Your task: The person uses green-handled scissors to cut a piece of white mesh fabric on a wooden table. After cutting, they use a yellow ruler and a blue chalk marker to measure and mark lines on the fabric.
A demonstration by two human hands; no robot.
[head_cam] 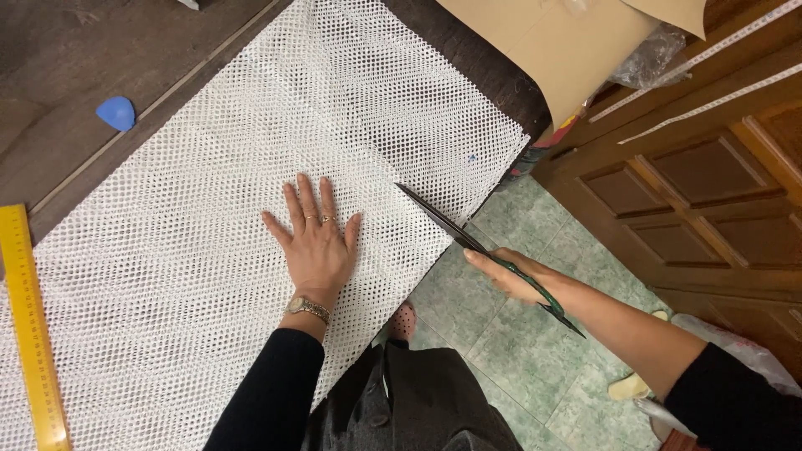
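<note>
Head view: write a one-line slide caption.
Left hand flat on white mesh fabric; right hand holds long scissors with blades at its edge.

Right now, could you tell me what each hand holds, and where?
Right hand grips scissors by their handles; left hand lies flat on white mesh.

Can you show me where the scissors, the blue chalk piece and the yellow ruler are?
scissors [443, 219], head view, on the dark blades lying over the white mesh.
blue chalk piece [116, 113], head view, on the middle of its flat face.
yellow ruler [30, 334], head view, on the middle of its marked strip.
</note>
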